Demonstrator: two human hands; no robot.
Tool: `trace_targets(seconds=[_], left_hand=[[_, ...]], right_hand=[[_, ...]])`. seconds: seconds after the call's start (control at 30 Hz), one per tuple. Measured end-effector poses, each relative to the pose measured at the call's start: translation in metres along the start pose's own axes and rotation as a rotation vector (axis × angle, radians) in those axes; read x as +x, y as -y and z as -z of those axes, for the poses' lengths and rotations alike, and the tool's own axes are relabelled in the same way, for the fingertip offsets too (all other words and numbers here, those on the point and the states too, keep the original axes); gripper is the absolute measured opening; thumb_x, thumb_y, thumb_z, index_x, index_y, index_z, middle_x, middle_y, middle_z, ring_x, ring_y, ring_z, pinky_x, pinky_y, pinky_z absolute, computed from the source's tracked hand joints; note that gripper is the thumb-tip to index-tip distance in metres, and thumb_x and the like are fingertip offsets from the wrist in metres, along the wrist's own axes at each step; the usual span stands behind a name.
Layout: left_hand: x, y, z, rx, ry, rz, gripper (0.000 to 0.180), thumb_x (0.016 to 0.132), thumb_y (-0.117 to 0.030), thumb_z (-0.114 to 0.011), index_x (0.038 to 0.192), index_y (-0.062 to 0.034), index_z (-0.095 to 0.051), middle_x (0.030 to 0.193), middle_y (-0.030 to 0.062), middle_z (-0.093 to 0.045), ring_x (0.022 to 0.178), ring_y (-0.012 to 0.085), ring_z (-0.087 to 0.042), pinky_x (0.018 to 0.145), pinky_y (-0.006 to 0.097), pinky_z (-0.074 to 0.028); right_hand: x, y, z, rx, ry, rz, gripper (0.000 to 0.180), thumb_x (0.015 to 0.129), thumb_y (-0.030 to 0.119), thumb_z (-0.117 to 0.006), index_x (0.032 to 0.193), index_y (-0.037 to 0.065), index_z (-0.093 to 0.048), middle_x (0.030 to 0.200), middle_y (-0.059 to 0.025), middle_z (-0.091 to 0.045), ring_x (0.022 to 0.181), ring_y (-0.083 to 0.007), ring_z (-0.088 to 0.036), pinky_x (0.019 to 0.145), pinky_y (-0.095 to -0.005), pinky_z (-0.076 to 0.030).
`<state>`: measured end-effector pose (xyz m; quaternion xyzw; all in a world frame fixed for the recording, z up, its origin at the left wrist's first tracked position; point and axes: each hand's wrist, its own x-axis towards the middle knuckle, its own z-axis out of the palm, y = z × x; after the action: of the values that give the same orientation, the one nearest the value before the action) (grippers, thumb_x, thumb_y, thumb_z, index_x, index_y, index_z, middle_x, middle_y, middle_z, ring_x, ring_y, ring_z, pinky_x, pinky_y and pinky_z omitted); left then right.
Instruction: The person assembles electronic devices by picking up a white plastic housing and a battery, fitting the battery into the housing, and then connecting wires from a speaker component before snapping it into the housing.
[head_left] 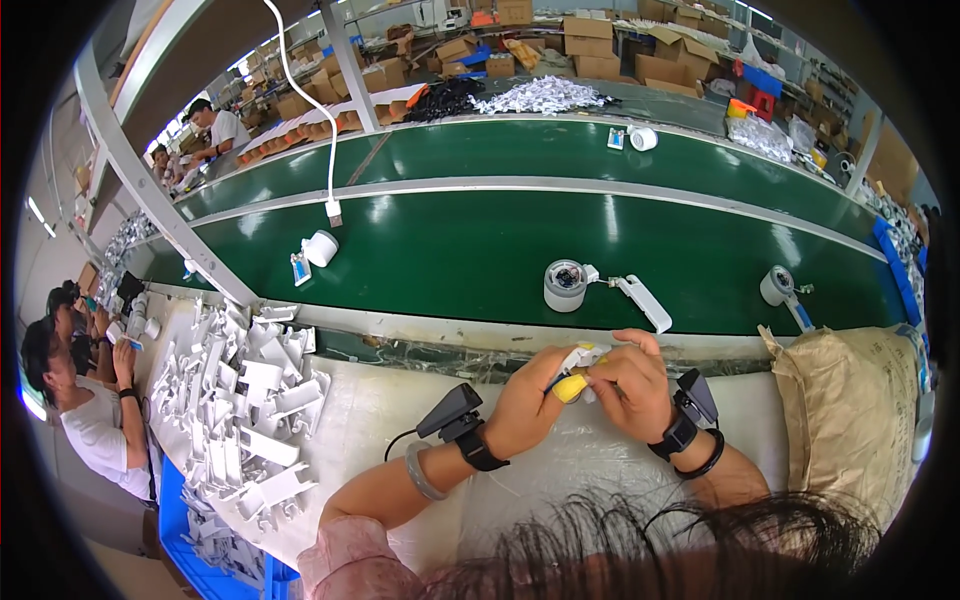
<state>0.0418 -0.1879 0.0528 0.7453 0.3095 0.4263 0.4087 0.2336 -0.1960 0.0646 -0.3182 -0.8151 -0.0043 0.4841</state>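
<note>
My left hand [525, 408] and my right hand [637, 392] meet over the near worktable. A small white plastic piece [582, 357] is held in my left hand. A rounded yellow bit [570, 388] shows at my left thumb; I cannot tell whether it is a finger cover. The fingers of my right hand are pinched at the same piece and partly hide it. On the green conveyor belt beyond my hands lies a round white lamp-like head [565, 287] joined to a flat white arm [645, 304].
White plastic parts [262, 376] are heaped at my left, above a blue bin [178, 520]. A brown paper sack [845, 410] stands at my right. More round white units [321, 248] lie on the belt, and a white cable [333, 160] hangs over it. Co-workers [95, 420] sit at left.
</note>
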Motion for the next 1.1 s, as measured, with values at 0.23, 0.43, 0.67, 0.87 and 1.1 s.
trace_targets(seconds=[0.23,0.43,0.67,0.87,1.1], left_hand=[[0.002,-0.005,0.004,0.041,0.011,0.029,0.032,0.090,-0.003,-0.057,0.122,-0.0010,-0.058,0.104,0.0174,-0.062,0.093,0.0345,-0.062,0.082,0.038,-0.049],[0.003,0.005,0.002,0.078,0.004,-0.071,0.033,0.091,-0.004,-0.057,0.124,-0.0007,-0.055,0.106,0.0170,-0.063,0.092,0.0336,-0.063,0.081,0.037,-0.050],[0.000,-0.001,-0.002,-0.180,0.066,0.099,0.030,0.102,-0.016,-0.050,0.129,-0.0037,-0.050,0.079,0.0004,-0.054,0.063,0.0071,-0.048,0.056,0.023,-0.042],[0.000,-0.003,-0.001,-0.174,0.084,0.099,0.031,0.102,-0.016,-0.049,0.130,-0.0030,-0.049,0.078,0.0009,-0.054,0.062,0.0081,-0.049,0.056,0.024,-0.043],[0.001,-0.006,-0.001,-0.251,0.153,0.163,0.030,0.103,-0.017,-0.046,0.129,-0.0023,-0.048,0.077,0.0018,-0.053,0.061,0.0095,-0.050,0.056,0.025,-0.043]], right_hand=[[-0.002,-0.001,-0.001,0.020,-0.007,-0.008,0.023,0.070,-0.004,-0.076,0.086,0.008,-0.064,0.078,-0.0046,-0.063,0.070,-0.0220,-0.060,0.095,-0.0468,-0.046],[0.004,0.005,0.000,-0.060,-0.022,-0.019,0.021,0.069,0.001,-0.077,0.083,0.008,-0.064,0.073,-0.0033,-0.063,0.068,-0.0196,-0.061,0.093,-0.0445,-0.047],[0.000,0.002,0.002,-0.184,-0.045,0.118,0.025,0.067,0.005,-0.079,0.088,0.009,-0.067,0.079,-0.0022,-0.061,0.071,-0.0189,-0.060,0.092,-0.0451,-0.046],[0.001,0.008,0.001,-0.192,-0.036,0.105,0.027,0.066,0.005,-0.079,0.089,0.008,-0.066,0.081,-0.0037,-0.060,0.073,-0.0213,-0.060,0.088,-0.0463,-0.047],[0.000,0.003,0.005,-0.083,0.002,0.101,0.027,0.066,0.000,-0.078,0.089,0.007,-0.065,0.076,-0.0055,-0.059,0.071,-0.0240,-0.058,0.087,-0.0458,-0.048]])
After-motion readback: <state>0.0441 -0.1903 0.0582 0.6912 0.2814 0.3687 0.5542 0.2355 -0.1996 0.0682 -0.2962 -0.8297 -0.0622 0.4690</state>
